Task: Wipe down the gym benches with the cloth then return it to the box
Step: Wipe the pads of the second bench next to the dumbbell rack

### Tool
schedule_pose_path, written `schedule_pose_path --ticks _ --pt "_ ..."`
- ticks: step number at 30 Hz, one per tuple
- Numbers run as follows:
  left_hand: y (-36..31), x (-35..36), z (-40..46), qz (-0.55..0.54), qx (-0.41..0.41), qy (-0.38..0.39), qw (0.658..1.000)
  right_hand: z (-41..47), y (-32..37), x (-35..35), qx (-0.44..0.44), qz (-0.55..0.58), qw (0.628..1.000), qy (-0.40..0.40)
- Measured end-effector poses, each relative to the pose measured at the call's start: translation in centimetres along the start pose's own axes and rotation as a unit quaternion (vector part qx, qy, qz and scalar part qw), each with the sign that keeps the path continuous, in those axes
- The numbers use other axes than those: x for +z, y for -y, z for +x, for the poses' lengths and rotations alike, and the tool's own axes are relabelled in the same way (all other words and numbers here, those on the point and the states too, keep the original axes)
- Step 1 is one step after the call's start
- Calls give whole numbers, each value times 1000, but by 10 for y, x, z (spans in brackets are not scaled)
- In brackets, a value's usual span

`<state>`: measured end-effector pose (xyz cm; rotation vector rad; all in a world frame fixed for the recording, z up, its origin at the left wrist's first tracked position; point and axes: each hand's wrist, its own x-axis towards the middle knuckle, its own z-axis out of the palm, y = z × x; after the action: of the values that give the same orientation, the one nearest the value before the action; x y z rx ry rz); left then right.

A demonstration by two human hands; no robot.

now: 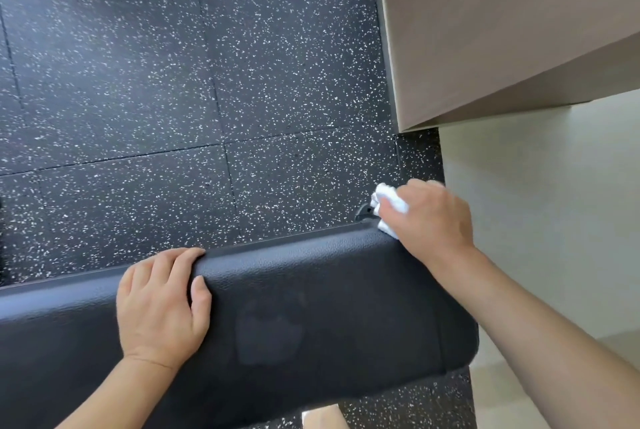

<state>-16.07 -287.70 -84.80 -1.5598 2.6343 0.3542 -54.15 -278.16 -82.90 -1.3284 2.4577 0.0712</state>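
A black padded gym bench (311,307) runs across the lower part of the view, its right end near a wall. My right hand (433,217) grips a bunched white cloth (386,201) at the bench's far right corner, where the cloth touches the pad's edge. My left hand (161,304) rests on the bench's far edge at the left, its fingers curled over that edge and the thumb lying on top. A faint damp patch shows in the middle of the pad. No box is in view.
Black rubber floor tiles (173,82) with white specks spread beyond the bench. A beige wall corner (502,30) juts out at the upper right, with a pale wall (554,220) below it. A small black part (363,211) of the bench frame pokes out beside the cloth.
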Motion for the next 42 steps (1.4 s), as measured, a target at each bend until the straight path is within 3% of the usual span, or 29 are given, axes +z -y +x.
schedule_pose_path --ticks 2,7,10,14,16,18,21,25,28,31,34,36,39,42 --pt "-1 0 -1 -3 2 -1 1000 -3 30 10 -4 -25 999 20" --pt "4 1 0 -19 10 -9 1000 -19 170 35 -84 38 996 19" --pt "2 -2 2 -31 14 5 999 -25 220 40 -115 63 991 35" --pt "7 -6 3 -42 18 23 999 -31 174 32 -116 73 990 -36" --pt "10 -9 2 -59 42 36 997 -26 121 24 -62 -5 998 -27" --pt "21 -13 -1 -72 54 35 995 -24 84 12 13 1 1000 -20" --pt "58 -20 -9 -72 2 10 997 -24 92 5 62 -11 998 -28" --pt "119 -23 -30 -59 11 -11 998 -34 184 26 -9 -28 999 26" --pt "163 -27 -51 -47 -16 -16 999 -45 304 51 -77 -10 997 23" --pt "204 -32 -70 -25 -28 -11 999 -63 420 66 -124 75 989 23" --pt "229 -31 -79 -13 -18 -17 1000 -71 475 72 -133 129 981 59" --pt "233 -28 -79 -12 -16 -32 999 -70 467 71 -136 122 981 65" --pt "230 -23 -79 -16 -20 -53 998 -65 401 63 -128 88 986 60" --pt "231 -21 -79 -18 -17 -60 998 -51 293 47 -30 17 998 57"
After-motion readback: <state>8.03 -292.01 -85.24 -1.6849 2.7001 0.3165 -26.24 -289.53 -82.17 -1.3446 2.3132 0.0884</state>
